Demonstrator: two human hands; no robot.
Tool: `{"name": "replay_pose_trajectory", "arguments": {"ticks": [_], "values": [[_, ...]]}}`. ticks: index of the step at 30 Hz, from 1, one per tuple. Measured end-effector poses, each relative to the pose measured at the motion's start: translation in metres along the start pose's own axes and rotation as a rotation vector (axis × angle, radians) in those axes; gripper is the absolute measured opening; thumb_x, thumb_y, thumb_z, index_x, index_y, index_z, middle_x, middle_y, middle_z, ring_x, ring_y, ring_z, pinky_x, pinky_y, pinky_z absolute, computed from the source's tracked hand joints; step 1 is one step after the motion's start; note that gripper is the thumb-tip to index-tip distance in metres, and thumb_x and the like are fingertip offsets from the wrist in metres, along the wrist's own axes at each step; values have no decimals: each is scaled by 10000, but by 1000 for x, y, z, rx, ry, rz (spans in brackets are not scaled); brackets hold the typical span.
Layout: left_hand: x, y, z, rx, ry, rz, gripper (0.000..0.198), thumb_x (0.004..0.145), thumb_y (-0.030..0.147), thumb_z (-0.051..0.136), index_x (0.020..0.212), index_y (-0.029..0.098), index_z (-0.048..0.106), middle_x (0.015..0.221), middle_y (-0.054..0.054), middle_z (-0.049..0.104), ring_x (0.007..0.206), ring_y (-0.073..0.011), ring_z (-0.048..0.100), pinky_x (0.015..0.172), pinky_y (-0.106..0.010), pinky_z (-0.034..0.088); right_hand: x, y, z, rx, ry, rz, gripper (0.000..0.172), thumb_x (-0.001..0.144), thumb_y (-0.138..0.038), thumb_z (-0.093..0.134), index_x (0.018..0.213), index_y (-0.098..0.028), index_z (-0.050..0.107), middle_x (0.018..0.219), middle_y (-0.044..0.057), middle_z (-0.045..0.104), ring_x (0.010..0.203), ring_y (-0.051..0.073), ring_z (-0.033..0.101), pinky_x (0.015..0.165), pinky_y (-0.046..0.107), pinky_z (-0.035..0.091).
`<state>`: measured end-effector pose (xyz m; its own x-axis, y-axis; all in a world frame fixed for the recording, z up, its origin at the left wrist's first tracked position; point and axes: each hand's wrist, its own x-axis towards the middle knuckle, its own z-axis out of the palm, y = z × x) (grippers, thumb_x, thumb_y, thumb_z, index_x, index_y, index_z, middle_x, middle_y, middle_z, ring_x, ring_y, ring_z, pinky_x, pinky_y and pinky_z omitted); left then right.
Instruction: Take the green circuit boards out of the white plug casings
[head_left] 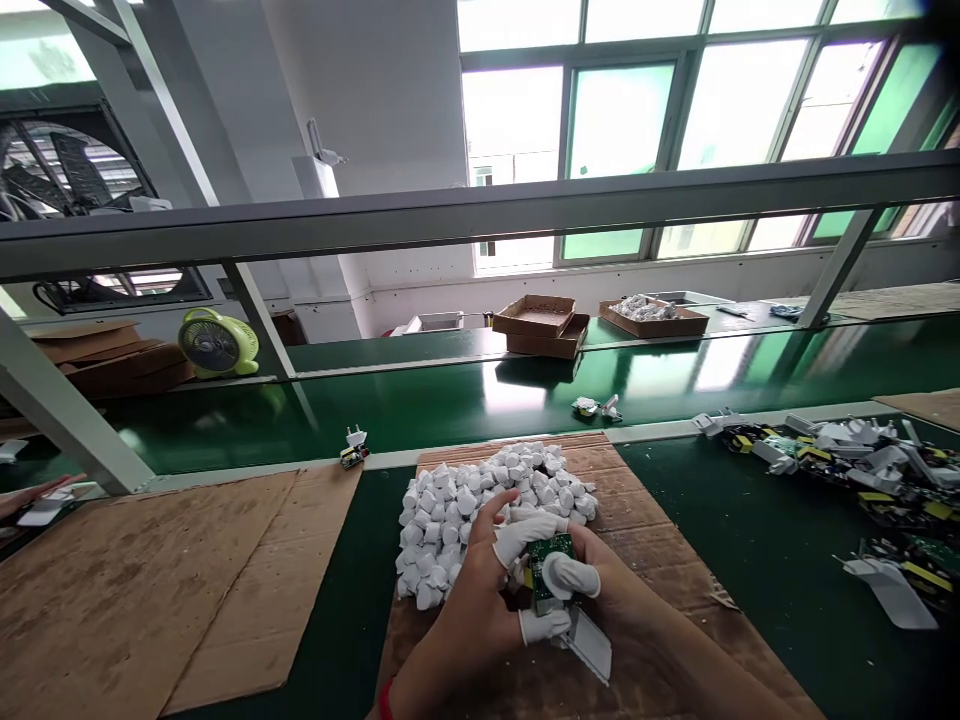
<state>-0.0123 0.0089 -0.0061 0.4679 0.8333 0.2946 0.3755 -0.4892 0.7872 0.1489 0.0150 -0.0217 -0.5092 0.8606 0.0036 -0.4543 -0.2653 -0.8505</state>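
Both of my hands meet over the cardboard sheet, with white finger cots on several fingers. My left hand (pixel 501 572) grips one side of a green circuit board (pixel 541 592), its index finger pointing up and away. On the right side, my right hand (pixel 589 572) presses its covered thumb onto the board's face. A flat white plastic piece (pixel 589 645) hangs below the board; I cannot tell how it is joined. Just beyond my fingers lies a heap of small white caps (pixel 465 500). My fingers hide parts of the board.
Circuit boards with white plastic parts (pixel 862 460) are piled at right. Small assemblies lie by the green belt (pixel 420 405). A cardboard sheet (pixel 225 590) covers the left bench. Beyond stand cardboard trays (pixel 536 318) and a green fan (pixel 217 343). Another person's hand (pixel 37 497) shows far left.
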Motion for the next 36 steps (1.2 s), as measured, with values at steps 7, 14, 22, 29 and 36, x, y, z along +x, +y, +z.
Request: {"name": "replay_pose_trajectory", "arguments": {"ticks": [7,14,22,29,36], "values": [[-3,0,1,54,-50,23,620,693,392,743,1253,240,524,1405,-124,332,1373,-297,163,1105,-415,258,0,2,-5,59,-72,15,301,618,-308,812,836,-137,695,652,22,626,583,87,558,571,158,450],[-1,-5,-1,49,-65,64,629,700,316,744,1274,254,496,1413,-111,311,1367,-283,198,1104,-395,269,2,4,-5,59,-9,0,313,579,-321,829,769,-123,679,584,4,578,526,83,498,526,170,416],[0,3,-3,-50,-74,-12,649,661,303,775,1253,271,512,1394,-96,339,1339,-281,265,1093,-393,288,0,6,-7,12,19,9,415,605,-489,802,706,-124,633,571,-7,528,568,98,486,540,185,386],[-1,3,-4,-146,-68,-34,709,623,315,805,1262,311,497,1403,-65,303,1301,-253,322,1090,-355,289,-2,-3,2,49,168,90,489,559,-588,779,705,-156,600,601,-13,533,559,106,448,564,217,373],[0,5,-3,-210,-7,7,602,584,345,820,1139,252,605,1332,-99,390,1242,-305,378,1002,-364,376,0,-3,-7,-159,-81,85,521,550,-590,780,609,-108,594,582,-4,507,522,71,397,512,181,301]]}}
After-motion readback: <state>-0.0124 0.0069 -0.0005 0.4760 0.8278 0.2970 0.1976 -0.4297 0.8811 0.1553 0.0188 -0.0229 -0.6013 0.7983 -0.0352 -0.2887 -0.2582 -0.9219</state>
